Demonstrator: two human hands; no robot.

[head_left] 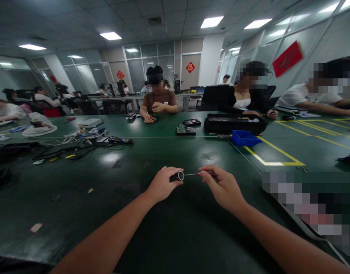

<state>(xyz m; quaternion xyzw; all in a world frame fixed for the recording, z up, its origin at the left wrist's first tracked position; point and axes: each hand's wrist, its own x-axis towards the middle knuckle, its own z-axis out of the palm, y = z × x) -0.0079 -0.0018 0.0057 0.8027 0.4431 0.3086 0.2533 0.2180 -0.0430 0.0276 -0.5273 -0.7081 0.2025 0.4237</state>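
Fingers of my left hand (162, 185) grasp a silver-rimmed black cylinder (181, 176); my right hand (224, 187) pinches a thin screwdriver (198, 174). I'd brace the cylinder, aligning the shaft (190, 174) squarely.

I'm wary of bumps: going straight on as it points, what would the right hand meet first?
Likely the cylinder in the left hand: the screwdriver reaches close to it, though depth is unclear.

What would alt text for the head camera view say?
The left hand holds a small dark cylinder while the right hand points a red-handled screwdriver at it, above a green table. Co-workers sit beyond, near electronics and a blue bin.
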